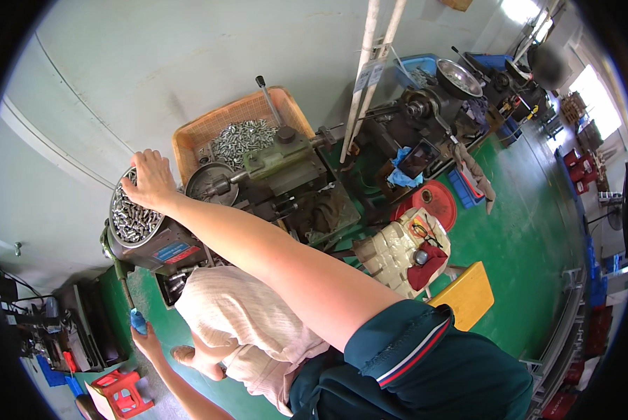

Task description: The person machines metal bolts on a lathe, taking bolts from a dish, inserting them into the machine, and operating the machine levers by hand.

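My right hand [153, 182] reaches over the upper right rim of a round metal bowl [148, 242] on top of a machine. Its thumb is spread from the bent fingers, with nothing visible in it; some fingertips are hidden. Small silvery metal parts [135, 218] fill the bowl. Down at the lower left, my left hand [146, 343] is closed round the blue-wrapped grip [138, 322] of a machine lever [123, 283]. Right of the bowl stands the machine's chuck end, with a round dish [203, 183] behind the spindle [221, 186].
Behind the machine, an orange basket [188, 143] holds many similar metal parts. A padded seat [384, 260], a yellow stool [471, 294] and a red tub [443, 203] stand to the right. Further machines line the wall. A red stool [122, 392] is at lower left.
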`<state>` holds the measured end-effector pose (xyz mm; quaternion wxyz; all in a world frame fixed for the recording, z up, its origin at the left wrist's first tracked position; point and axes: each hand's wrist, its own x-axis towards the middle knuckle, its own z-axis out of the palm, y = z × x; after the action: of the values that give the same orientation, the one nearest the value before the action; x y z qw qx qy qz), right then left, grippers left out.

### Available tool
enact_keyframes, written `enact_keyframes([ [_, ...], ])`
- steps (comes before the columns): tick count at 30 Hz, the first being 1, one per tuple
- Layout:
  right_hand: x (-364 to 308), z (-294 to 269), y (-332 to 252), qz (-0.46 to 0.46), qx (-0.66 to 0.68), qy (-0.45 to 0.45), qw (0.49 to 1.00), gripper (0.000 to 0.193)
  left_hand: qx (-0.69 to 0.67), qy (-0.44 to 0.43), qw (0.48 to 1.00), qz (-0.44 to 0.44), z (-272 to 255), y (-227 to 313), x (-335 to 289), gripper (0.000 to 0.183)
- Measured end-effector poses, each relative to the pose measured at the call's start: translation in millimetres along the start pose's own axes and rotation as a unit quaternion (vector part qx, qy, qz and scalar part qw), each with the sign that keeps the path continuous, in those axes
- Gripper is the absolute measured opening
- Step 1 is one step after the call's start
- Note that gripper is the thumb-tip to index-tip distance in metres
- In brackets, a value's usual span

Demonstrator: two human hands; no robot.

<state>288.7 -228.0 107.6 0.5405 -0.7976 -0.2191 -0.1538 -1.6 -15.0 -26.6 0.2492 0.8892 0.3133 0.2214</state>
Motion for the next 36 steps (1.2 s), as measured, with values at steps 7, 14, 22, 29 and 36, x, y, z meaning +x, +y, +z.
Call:
enact_keyframes([
  [7, 1, 1, 1, -0.004, -0.005, -0.002, 1.0, 0.035, -0.009, 0.011, 1.0, 0.021, 1, -1, 0, 0.029],
  [14, -1, 0, 3, -0.029, -0.004, 0.032, 0.999, 0.032, 0.014, 0.013, 1.0, 0.013, 1, 10, -1, 0.032],
  [22, -2, 1, -2, -0.008, -0.008, 0.005, 1.0, 0.034, 0.008, 0.019, 0.997, 0.068, -6, 12, -1, 0.031],
  [29, -1, 1, 3, -0.014, -0.006, 0.03, 0.999, 0.033, -0.365, -0.189, 0.866, -0.285, -29, 55, -3, 0.028],
  [36, -1, -2, 0, -0.012, -0.002, 0.005, 1.0, 0.035, -0.425, -0.312, 0.816, -0.237, -34, 39, 4, 0.032],
])
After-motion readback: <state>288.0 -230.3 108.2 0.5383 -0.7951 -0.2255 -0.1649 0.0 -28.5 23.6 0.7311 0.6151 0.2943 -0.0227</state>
